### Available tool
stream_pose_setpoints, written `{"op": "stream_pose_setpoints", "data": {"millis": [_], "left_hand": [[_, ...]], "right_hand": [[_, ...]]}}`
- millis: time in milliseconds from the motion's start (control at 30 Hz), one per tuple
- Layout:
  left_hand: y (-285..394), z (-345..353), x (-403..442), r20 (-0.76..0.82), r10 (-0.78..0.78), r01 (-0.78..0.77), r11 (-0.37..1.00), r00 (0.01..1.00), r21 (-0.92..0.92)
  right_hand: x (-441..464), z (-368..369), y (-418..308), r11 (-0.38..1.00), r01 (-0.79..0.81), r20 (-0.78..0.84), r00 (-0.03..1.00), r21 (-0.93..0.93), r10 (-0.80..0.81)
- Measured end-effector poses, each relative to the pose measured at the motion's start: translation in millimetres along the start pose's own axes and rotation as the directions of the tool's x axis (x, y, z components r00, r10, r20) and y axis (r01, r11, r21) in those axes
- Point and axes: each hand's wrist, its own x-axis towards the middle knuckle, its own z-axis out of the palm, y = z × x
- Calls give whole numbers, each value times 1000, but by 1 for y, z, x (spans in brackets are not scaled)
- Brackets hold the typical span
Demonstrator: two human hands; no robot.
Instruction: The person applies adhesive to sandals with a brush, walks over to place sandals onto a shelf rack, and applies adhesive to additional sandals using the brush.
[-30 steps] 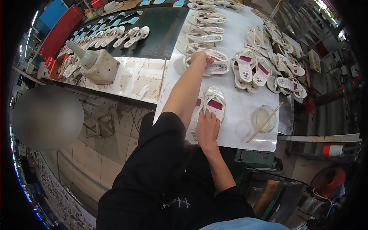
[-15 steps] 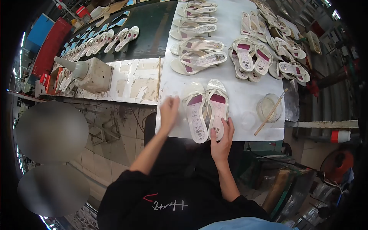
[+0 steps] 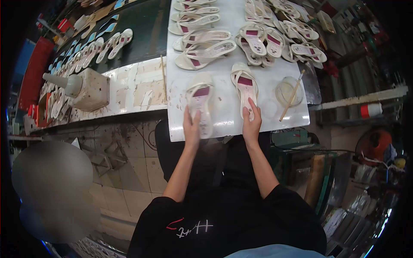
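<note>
Two white thong sandals with maroon patches on their insoles are in front of me, set apart on the white table (image 3: 223,109). My left hand (image 3: 192,129) grips the left sandal (image 3: 201,103) by its heel end, thumb on the insole; this sandal is blurred by motion. Around the heel end of the right sandal (image 3: 246,88), my right hand (image 3: 252,121) is closed with thumb and fingers. Both toes point away from me. To the right of that hand stands a round clear dish (image 3: 282,95) with a thin wooden-handled brush (image 3: 292,96) across it.
A row of similar sandals (image 3: 204,55) lines the table's far left side. More sandals (image 3: 260,41) are grouped at the back right. Left of the table, a stained container with a grey spout (image 3: 90,92) stands on a lower bench, with more footwear (image 3: 92,53) behind.
My left hand has gone from beside the pair to gripping the left sandal, which has moved left, away from the other. My right hand stays on the right sandal. The camera view has shifted.
</note>
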Motion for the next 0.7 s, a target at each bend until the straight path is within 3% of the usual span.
{"op": "stream_pose_setpoints", "data": {"millis": [33,100,133,233,300,333,433,533,567,633,700], "left_hand": [[1,-7,2,-8,53,-53,998,999,39],[-2,-19,7,2,102,-102,992,995,75],[-8,-26,9,2,44,-43,998,999,-38],[-11,-33,12,94,-188,209,916,978,-342],[-5,-33,15,149,-249,284,911,957,-298],[1,-36,17,214,-324,355,927,922,-124],[17,-31,13,281,-361,414,896,889,-158],[20,-30,11,291,-338,395,903,895,-166],[19,-32,10,267,-333,388,902,904,-191],[11,-39,12,303,-316,380,907,899,-181],[7,-40,14,254,-290,339,924,923,-175]], "right_hand": [[-4,-3,-2,1000,-6,-21,1000,-6,6],[-15,-11,-7,969,185,4,982,-162,-187],[-30,-20,-14,934,246,66,969,-260,-237],[-75,-46,-23,876,351,114,936,-331,-332],[-71,-73,-20,799,425,37,890,-426,-455],[-54,-87,-27,738,437,-43,846,-514,-531],[20,-130,-41,682,330,-213,784,-653,-583],[91,-162,-22,614,298,31,913,-731,-406],[107,-168,-8,616,291,19,912,-732,-409],[130,-171,12,354,474,358,868,-806,-345],[142,-172,16,326,516,427,850,-792,-308]]}}
